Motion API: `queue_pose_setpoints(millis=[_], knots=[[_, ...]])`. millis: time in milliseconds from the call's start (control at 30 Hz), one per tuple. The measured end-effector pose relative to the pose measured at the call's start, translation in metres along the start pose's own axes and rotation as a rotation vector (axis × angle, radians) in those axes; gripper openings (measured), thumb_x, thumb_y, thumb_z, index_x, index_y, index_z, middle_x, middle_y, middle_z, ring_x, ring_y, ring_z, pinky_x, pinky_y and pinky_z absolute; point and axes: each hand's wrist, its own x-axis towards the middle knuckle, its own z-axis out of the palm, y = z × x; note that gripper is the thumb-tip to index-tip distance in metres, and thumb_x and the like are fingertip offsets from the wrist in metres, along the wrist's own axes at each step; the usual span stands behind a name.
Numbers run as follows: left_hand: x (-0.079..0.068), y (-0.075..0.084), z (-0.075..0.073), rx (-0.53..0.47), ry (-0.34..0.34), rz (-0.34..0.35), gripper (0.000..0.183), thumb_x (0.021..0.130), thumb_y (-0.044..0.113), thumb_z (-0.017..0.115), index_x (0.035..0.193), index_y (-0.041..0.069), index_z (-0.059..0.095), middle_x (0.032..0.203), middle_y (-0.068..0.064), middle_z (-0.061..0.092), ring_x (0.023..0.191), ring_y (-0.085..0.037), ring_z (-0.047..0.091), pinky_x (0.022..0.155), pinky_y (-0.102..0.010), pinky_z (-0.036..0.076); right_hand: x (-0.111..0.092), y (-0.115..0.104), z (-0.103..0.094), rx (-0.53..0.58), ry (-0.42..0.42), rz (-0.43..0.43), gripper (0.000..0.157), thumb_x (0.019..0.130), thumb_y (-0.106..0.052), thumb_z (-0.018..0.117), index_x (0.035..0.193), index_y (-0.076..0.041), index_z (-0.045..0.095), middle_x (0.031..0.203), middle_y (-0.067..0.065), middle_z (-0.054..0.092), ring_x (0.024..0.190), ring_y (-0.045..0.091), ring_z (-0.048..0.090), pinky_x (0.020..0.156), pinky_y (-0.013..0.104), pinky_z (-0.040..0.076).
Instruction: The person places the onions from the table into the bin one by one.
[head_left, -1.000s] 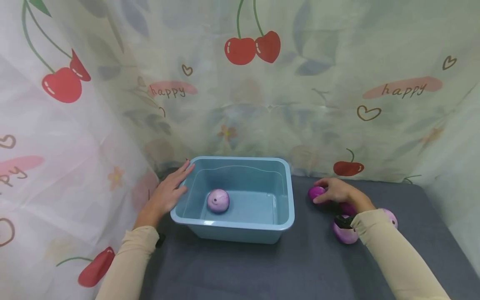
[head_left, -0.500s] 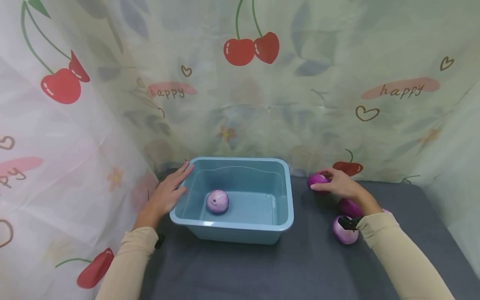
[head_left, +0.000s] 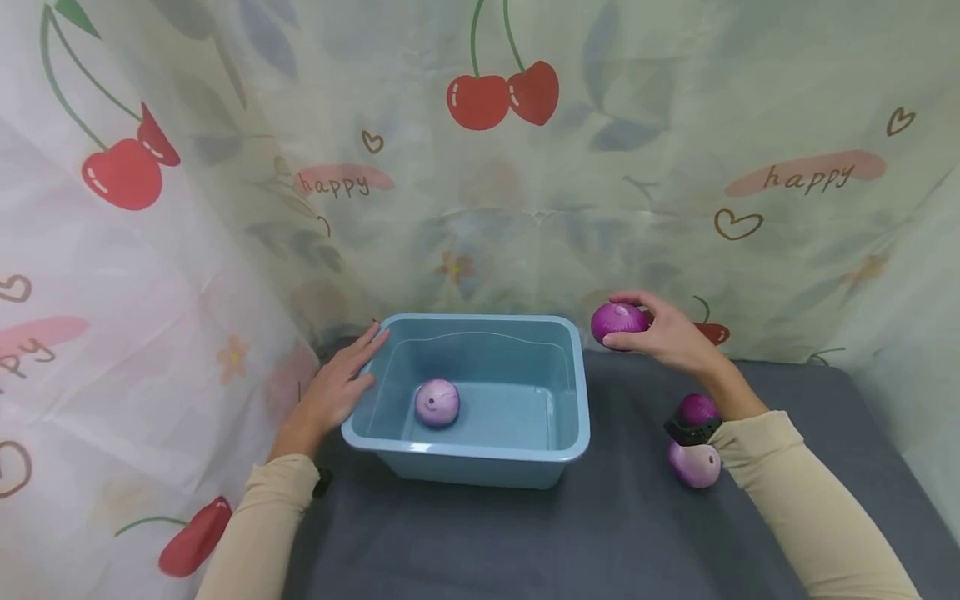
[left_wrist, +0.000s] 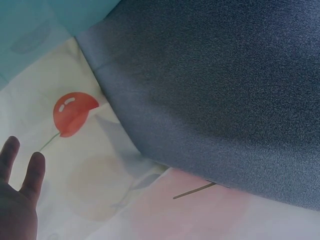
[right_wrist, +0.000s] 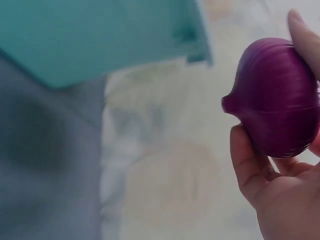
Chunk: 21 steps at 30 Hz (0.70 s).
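Observation:
A dark purple onion (head_left: 617,323) is gripped between the thumb and fingers of my right hand (head_left: 667,335), up in the air right of the tub. The right wrist view shows the onion (right_wrist: 276,97) close up, its pointed tip facing left. My left hand (head_left: 336,392) rests with straight fingers on the left rim of the light blue tub (head_left: 480,454). Inside the tub, toward its left, lies one paler onion (head_left: 437,403). In the left wrist view only part of my left hand (left_wrist: 20,200) shows, two fingers extended.
On the dark grey cloth (head_left: 465,542) at the right lie another dark purple onion (head_left: 699,408), partly behind my wristband (head_left: 688,432), and a pale purple onion (head_left: 696,465). A cherry-printed curtain (head_left: 540,233) stands behind and at both sides.
My right hand has lifted the dark purple onion off the cloth and carried it up and slightly left. My left hand stays on the tub rim.

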Motion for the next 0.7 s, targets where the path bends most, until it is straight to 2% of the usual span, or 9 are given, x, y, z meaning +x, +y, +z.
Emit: queue_pose_setpoints(millis=[100, 367, 533, 700], knots=[[0.0, -0.001, 0.002, -0.008, 0.015, 0.01, 0.064, 0.095, 0.023, 0.042, 0.151, 0.039, 0.018, 0.162, 0.008, 0.012, 0.147, -0.035, 0.022, 0.107, -0.067, 0.025, 0.001, -0.02, 0.002, 0.014, -0.002, -0.049, 0.069, 0.078, -0.041, 0.075, 0.138, -0.026, 0.044, 0.135, 0.009, 0.048, 0.115, 0.031, 0.054, 0.086, 0.044, 0.055], [0.002, -0.003, 0.003, -0.009, 0.012, 0.013, 0.064, 0.094, 0.024, 0.042, 0.151, 0.04, 0.018, 0.162, 0.007, 0.013, 0.147, -0.035, 0.022, 0.108, -0.067, 0.024, 0.011, -0.072, 0.013, 0.031, -0.02, -0.126, 0.061, 0.079, -0.042, 0.073, 0.134, -0.033, 0.048, 0.135, 0.001, 0.049, 0.117, 0.026, 0.053, 0.087, 0.045, 0.055], [0.002, -0.005, 0.002, -0.006, 0.019, 0.017, 0.064, 0.094, 0.024, 0.043, 0.151, 0.04, 0.018, 0.162, 0.007, 0.013, 0.147, -0.035, 0.023, 0.108, -0.066, 0.024, 0.02, -0.098, 0.029, 0.031, -0.067, -0.216, 0.062, 0.078, -0.043, 0.074, 0.134, -0.031, 0.049, 0.131, -0.003, 0.051, 0.113, 0.022, 0.055, 0.086, 0.043, 0.055], [0.003, -0.005, 0.002, -0.01, 0.016, 0.02, 0.064, 0.094, 0.024, 0.042, 0.151, 0.04, 0.018, 0.162, 0.007, 0.012, 0.147, -0.035, 0.022, 0.108, -0.066, 0.024, 0.033, -0.114, 0.053, 0.048, -0.137, -0.287, 0.066, 0.076, -0.041, 0.077, 0.134, -0.028, 0.049, 0.13, -0.004, 0.049, 0.113, 0.019, 0.055, 0.086, 0.039, 0.056]])
